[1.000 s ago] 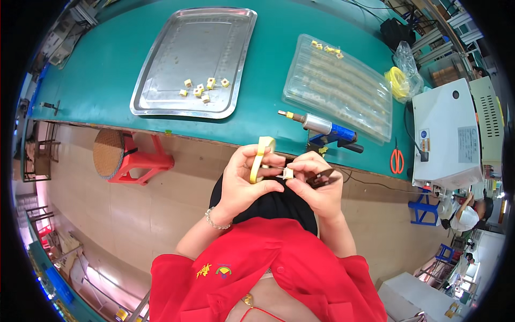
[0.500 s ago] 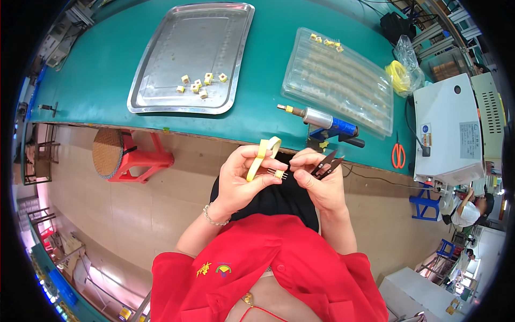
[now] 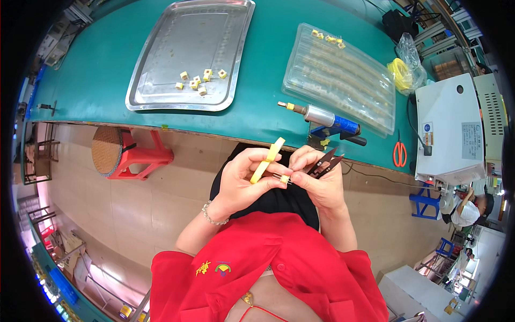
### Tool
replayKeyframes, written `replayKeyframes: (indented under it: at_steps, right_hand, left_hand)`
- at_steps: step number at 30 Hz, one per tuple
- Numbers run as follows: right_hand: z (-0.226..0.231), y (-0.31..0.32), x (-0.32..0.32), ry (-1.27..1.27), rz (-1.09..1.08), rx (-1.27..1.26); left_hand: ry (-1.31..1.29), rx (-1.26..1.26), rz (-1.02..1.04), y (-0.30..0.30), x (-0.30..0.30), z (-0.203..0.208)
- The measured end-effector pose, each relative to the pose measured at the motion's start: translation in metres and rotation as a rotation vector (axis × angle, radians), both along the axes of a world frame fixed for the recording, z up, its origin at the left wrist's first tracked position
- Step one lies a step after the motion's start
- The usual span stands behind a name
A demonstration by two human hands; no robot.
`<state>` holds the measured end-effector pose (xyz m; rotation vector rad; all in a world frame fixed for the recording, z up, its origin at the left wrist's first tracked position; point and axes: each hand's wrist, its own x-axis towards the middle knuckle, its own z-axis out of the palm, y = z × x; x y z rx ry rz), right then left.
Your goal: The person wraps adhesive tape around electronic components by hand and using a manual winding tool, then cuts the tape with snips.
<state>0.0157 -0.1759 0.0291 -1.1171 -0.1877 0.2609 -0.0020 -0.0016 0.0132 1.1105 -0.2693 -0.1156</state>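
Hands meet over the lap, below the near edge of the green table (image 3: 96, 70). Left hand (image 3: 241, 180) is closed around a roll of yellow tape (image 3: 267, 160), fingers curled, thumb and forefinger also pinching a small yellow-white component (image 3: 284, 178) with thin pins sticking out. Right hand (image 3: 319, 185) touches the same component from the other side with its fingertips and grips small black snips (image 3: 323, 163), blades pointing up and to the right. Component sits between the two hands, just in front of the dark lap. Bracelet (image 3: 211, 214) on the left wrist, red sleeves below.

On the table: steel tray (image 3: 161, 59) with a few small yellow-white parts (image 3: 198, 81) clustered near its front; clear plastic blister tray (image 3: 343, 80) to the right, a few parts at its far end; blue-and-silver hand tool (image 3: 327, 121) near the table edge, just above the hands; orange scissors (image 3: 399, 153) beside a white machine box (image 3: 456, 129); bag with yellow material (image 3: 402, 72) further back. Red stool (image 3: 134, 155) on the floor at left.
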Motion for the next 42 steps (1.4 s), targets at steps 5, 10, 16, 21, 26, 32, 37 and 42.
replayKeyframes:
  at_steps: [5, 10, 16, 21, 26, 32, 37, 42]
  right_hand:
    - [0.003, -0.005, 0.002, 0.019, 0.031, -0.089]
    - [0.016, -0.003, -0.001, 0.179, 0.031, -0.069]
    - [0.017, -0.006, -0.005, 0.294, 0.038, -0.065]
    - [0.014, -0.008, -0.003, 0.260, 0.084, -0.104]
    - [0.014, -0.009, -0.003, 0.254, 0.091, -0.134]
    - [0.015, -0.006, -0.005, 0.230, 0.051, -0.142]
    - [0.012, -0.005, -0.007, 0.211, 0.031, -0.177]
    - [0.016, -0.003, -0.009, 0.240, -0.006, -0.219]
  left_hand:
    - [-0.356, 0.399, 0.121, 0.005, 0.006, 0.005]
    - [-0.500, 0.488, 0.204, 0.002, 0.005, 0.004]
    - [-0.334, 0.409, 0.215, -0.001, 0.002, -0.003]
    - [-0.392, 0.439, 0.203, 0.002, 0.005, -0.003]
    - [-0.438, 0.491, 0.207, 0.003, 0.006, 0.002]
    - [-0.492, 0.521, 0.238, 0.002, 0.007, 0.003]
    - [-0.595, 0.554, 0.277, 0.002, 0.009, 0.005]
    - [-0.632, 0.580, 0.298, 0.001, 0.008, 0.004]
